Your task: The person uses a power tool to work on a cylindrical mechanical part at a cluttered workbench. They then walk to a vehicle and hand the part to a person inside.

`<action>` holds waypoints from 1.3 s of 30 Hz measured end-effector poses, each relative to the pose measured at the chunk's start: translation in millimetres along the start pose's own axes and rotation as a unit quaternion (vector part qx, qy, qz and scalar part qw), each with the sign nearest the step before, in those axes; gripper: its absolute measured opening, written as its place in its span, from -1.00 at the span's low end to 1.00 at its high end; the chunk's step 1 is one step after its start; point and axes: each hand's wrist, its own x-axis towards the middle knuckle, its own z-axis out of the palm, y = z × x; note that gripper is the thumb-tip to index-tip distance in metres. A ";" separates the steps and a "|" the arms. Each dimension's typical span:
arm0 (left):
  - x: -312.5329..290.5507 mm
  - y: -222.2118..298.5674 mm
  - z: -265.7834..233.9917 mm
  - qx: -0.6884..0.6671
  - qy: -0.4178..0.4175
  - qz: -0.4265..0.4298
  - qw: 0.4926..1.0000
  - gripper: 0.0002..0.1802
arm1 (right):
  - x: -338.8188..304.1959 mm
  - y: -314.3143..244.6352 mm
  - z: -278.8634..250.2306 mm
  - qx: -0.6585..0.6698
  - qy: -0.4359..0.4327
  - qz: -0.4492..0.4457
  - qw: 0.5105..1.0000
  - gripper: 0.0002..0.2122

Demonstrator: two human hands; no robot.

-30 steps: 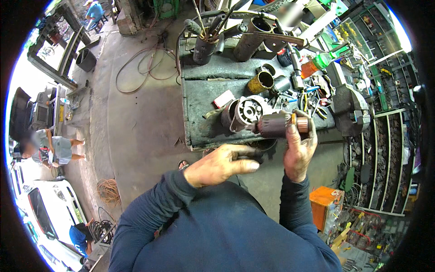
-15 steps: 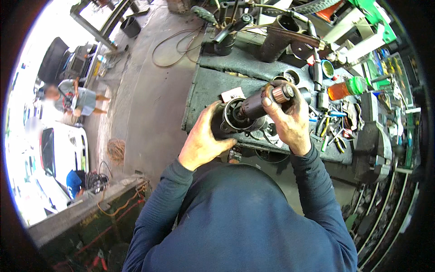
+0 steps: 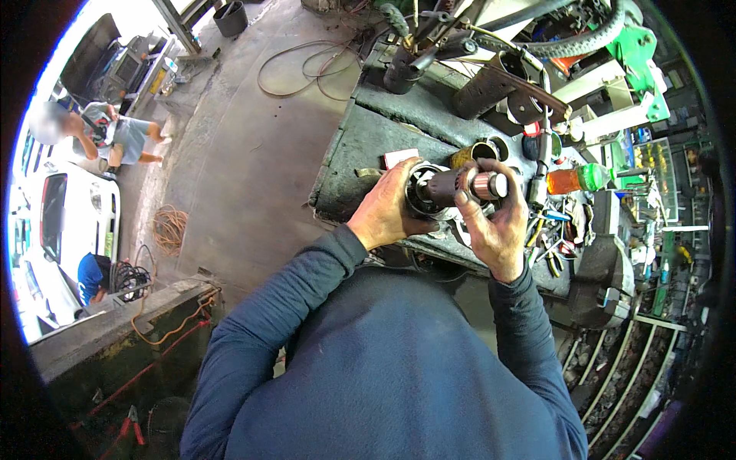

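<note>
My left hand (image 3: 386,205) is wrapped round a dark cylindrical motor housing (image 3: 415,201), whose open end faces right. Inside that opening sits one end of a motor armature (image 3: 445,188), a dark cylinder with a ribbed copper commutator and a pale shaft tip at its outer end. The fingers and thumb of my right hand (image 3: 497,234) close round the armature near the commutator. Both parts are held above the front of the dark workbench (image 3: 345,184). My left hand and the housing wall hide the inserted end.
A bottle of orange liquid with a green cap (image 3: 571,179) lies beside scattered hand tools (image 3: 553,249). Behind stand dark metal cups (image 3: 402,73). A vise (image 3: 602,284) is at the right. A hose (image 3: 287,84) lies on the floor; a person (image 3: 115,138) is at far left.
The armature has gone deeper into the housing and now lies closer to level. Both hands are nearer each other, and the whole view has shifted.
</note>
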 end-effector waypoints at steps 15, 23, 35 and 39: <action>4.1 -2.8 -5.6 -0.054 -0.029 0.012 0.998 0.17 | -2.4 -26.2 10.5 -0.004 -0.024 0.079 0.997 -0.56; 6.9 -6.7 -5.9 -0.042 -0.029 0.028 0.998 0.19 | 10.1 -30.7 11.6 -0.022 -0.077 0.071 0.994 -0.55; 5.0 -10.3 -3.7 -0.055 -0.047 0.017 0.997 0.18 | 19.5 -24.6 -10.4 -0.010 -0.119 0.008 0.993 -0.39; 2.7 -1.9 2.6 -0.441 -0.054 -0.196 0.874 -0.10 | 16.4 -34.0 9.8 -0.038 -0.089 0.047 0.994 -0.33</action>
